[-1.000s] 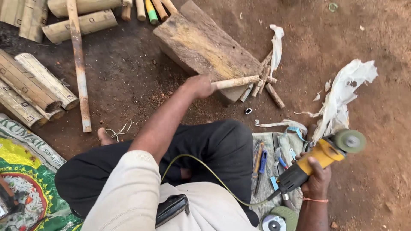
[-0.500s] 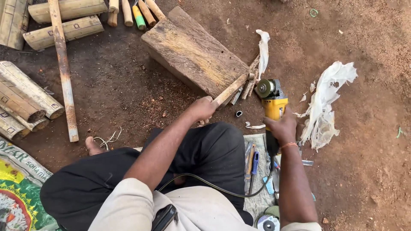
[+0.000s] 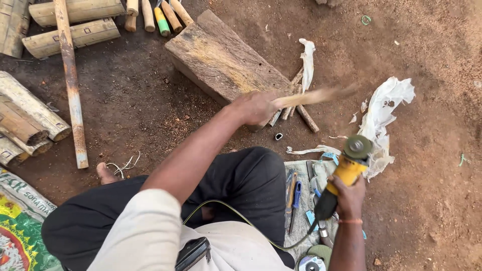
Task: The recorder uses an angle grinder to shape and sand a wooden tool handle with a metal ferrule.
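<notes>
**While a stick is gripped in the left hand, a grinder is held in the right**

Where the person sits on bare earth, the left hand point(image 3: 257, 108) is closed around one end of a pale wooden stick point(image 3: 316, 95), which is blurred and points out to the right, just above the near corner of a wooden block point(image 3: 221, 57). The right hand point(image 3: 349, 195) is wrapped around the dark rear of a yellow grinder point(image 3: 344, 173), whose disc end is tilted up and away from the body, well apart from the stick. A cord point(image 3: 236, 216) is seen running from the grinder across the lap. Under the grinder a grey cloth point(image 3: 301, 200) is spread with small tools point(image 3: 293, 193) laid on it. White rags point(image 3: 384, 108) lie just beyond the grinder, and short sticks point(image 3: 298, 105) are heaped against the block's right side. Bamboo lengths point(image 3: 30, 113) are stacked at the left, beside a long pole point(image 3: 70, 85).
</notes>
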